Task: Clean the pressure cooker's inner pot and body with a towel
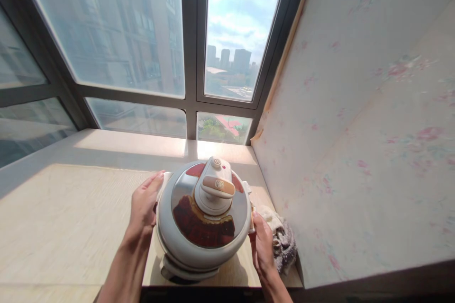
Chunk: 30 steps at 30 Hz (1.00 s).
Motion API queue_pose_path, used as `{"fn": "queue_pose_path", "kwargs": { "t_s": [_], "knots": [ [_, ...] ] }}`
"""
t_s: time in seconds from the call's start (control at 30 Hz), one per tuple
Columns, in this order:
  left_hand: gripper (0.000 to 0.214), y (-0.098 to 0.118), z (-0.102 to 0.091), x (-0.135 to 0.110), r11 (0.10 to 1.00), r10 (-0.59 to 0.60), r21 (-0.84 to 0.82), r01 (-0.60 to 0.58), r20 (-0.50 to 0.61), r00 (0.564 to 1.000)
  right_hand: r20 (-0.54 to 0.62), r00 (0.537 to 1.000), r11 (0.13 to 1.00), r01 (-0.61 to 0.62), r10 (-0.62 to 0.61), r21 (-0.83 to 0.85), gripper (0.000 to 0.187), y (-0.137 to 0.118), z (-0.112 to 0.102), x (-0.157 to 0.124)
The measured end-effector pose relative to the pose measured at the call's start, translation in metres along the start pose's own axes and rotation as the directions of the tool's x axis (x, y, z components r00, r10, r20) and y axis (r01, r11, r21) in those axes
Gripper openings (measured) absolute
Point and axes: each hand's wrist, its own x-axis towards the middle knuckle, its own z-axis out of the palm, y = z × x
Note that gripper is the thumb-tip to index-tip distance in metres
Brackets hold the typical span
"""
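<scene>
A white electric pressure cooker [204,253] with a shiny, red-brown patterned lid is between my two hands at the front of the window ledge. On top of its lid sits a cream knob handle [217,187] with a tan band. My left hand [145,201] is closed around the cooker's left side handle, with the thumb on top. On the other side, my right hand [262,236] grips the right side handle. The cooker's base is close to the ledge's front edge; I cannot tell whether it touches the surface.
Crumpled cloths [284,244], white and grey-brown, lie right of the cooker against the floral-papered wall [355,151]. Behind stand windows with dark frames [192,57]. The pale wooden ledge [71,227] stretches left, partly sunlit.
</scene>
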Motion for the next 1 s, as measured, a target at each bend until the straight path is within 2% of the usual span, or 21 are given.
{"fn": "queue_pose_path", "kwargs": {
  "t_s": [0.1,0.23,0.43,0.57,0.67,0.83,0.9,1.0],
  "knots": [
    [0.038,-0.005,-0.003,0.000,0.995,-0.078,-0.068,0.078,0.006,0.997,0.048,0.998,0.999,-0.032,0.031,0.008,0.040,-0.005,0.001,0.000],
    [0.037,-0.012,-0.011,0.004,0.987,-0.085,-0.134,0.087,0.018,0.996,0.073,0.996,0.998,-0.055,0.054,0.018,0.045,-0.008,0.006,0.001],
    [0.022,-0.027,-0.034,0.020,0.983,-0.127,-0.139,0.120,-0.047,0.991,0.085,0.996,0.999,-0.018,0.022,-0.044,0.042,-0.003,0.016,0.007],
    [0.012,-0.035,-0.046,0.025,0.984,-0.112,-0.154,0.095,-0.112,0.987,0.081,0.997,0.992,0.004,0.006,-0.123,0.044,0.002,0.020,0.010],
    [0.012,-0.038,-0.049,0.025,0.982,-0.119,-0.161,0.100,-0.116,0.986,0.062,0.998,0.992,-0.008,0.016,-0.127,0.044,0.005,0.021,0.010],
    [0.022,-0.038,-0.050,0.019,0.976,-0.143,-0.171,0.134,-0.041,0.989,0.053,0.998,0.991,-0.011,0.018,-0.135,0.047,0.006,0.022,0.006],
    [0.027,-0.039,-0.052,0.016,0.975,-0.151,-0.169,0.143,-0.035,0.988,0.039,0.999,0.988,0.027,-0.022,-0.153,0.049,0.008,0.027,0.005],
    [0.034,-0.042,-0.054,0.012,0.977,-0.167,-0.148,0.155,-0.069,0.984,-0.063,0.989,0.968,0.118,-0.135,-0.221,0.048,0.013,0.036,0.005]
  ]
}}
